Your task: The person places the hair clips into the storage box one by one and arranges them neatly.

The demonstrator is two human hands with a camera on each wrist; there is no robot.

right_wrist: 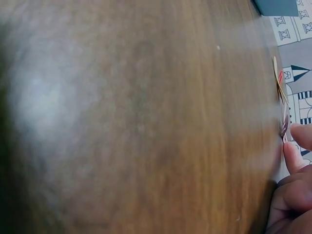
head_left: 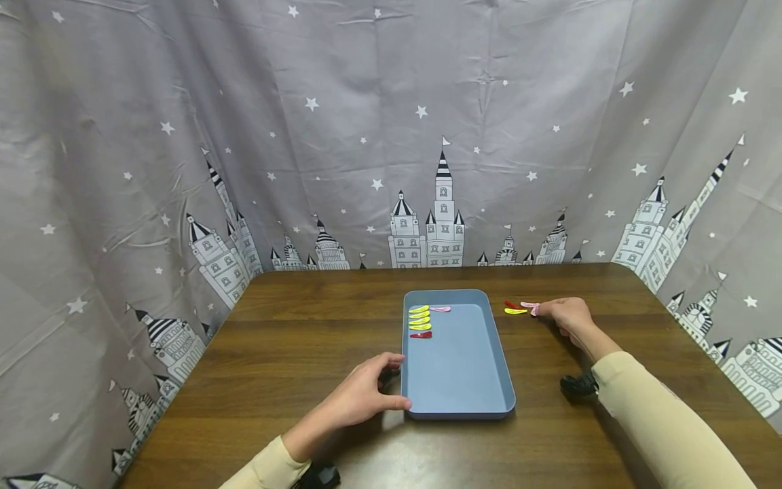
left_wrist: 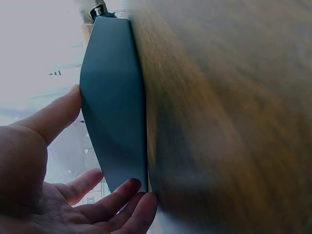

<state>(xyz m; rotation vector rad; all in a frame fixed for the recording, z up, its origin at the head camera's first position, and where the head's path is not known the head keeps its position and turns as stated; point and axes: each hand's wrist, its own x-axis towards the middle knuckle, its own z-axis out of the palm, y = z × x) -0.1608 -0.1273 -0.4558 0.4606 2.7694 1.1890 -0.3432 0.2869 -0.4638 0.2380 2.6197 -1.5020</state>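
Observation:
A blue-grey tray (head_left: 457, 367) lies on the table. Along its upper left side, several yellow hair clips (head_left: 419, 318) form a column, with a red hair clip (head_left: 421, 335) below them and a pink hair clip (head_left: 440, 309) to their right. My left hand (head_left: 366, 394) is at the tray's left side, thumb and fingertips touching its edge, fingers spread and relaxed. To the right of the tray, my right hand (head_left: 571, 318) pinches a pink hair clip (head_left: 534, 310) between thumb and forefinger, low over the table. Right beside it lie another pink clip, a red clip (head_left: 510, 305) and a yellow clip (head_left: 516, 311).
The brown wooden table (head_left: 318, 319) extends around the tray on all sides. Behind it hangs a grey curtain (head_left: 342, 170) printed with castles and stars. Black straps (head_left: 579, 385) show at both wrists, below pale sleeves.

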